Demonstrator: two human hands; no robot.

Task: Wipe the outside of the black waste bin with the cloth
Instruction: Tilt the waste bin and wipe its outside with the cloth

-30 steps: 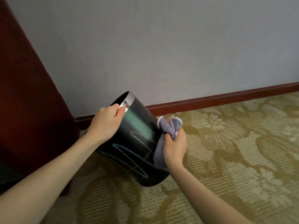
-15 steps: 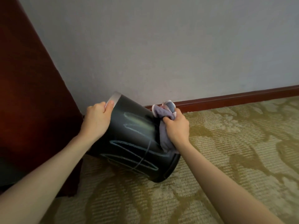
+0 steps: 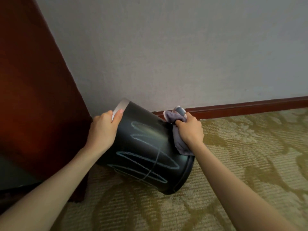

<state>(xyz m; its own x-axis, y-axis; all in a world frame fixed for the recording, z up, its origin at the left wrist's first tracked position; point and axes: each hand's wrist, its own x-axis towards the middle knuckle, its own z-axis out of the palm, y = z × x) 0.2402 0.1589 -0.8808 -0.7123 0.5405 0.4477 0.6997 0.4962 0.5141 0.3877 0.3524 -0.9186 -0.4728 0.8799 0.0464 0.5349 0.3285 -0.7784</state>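
Observation:
The black waste bin (image 3: pixel 146 147) is tilted off the carpet, its silver rim up and to the left, its base low at the right. Pale chalk-like scribbles run across its near side. My left hand (image 3: pixel 104 130) grips the rim at the upper left. My right hand (image 3: pixel 190 130) holds a bunched grey-purple cloth (image 3: pixel 175 116) pressed against the bin's right flank, with one end sticking up above the fist and the other hanging below it.
A dark red-brown wooden panel (image 3: pixel 36 90) stands close on the left. The grey wall (image 3: pixel 183 55) with a reddish skirting board (image 3: pixel 250 105) runs behind. Patterned olive carpet (image 3: pixel 241 164) covers the floor to the right and front.
The bin has turned and tipped further, showing more of the scribbled side. My right hand with the cloth has slid up the bin's right flank towards the wall.

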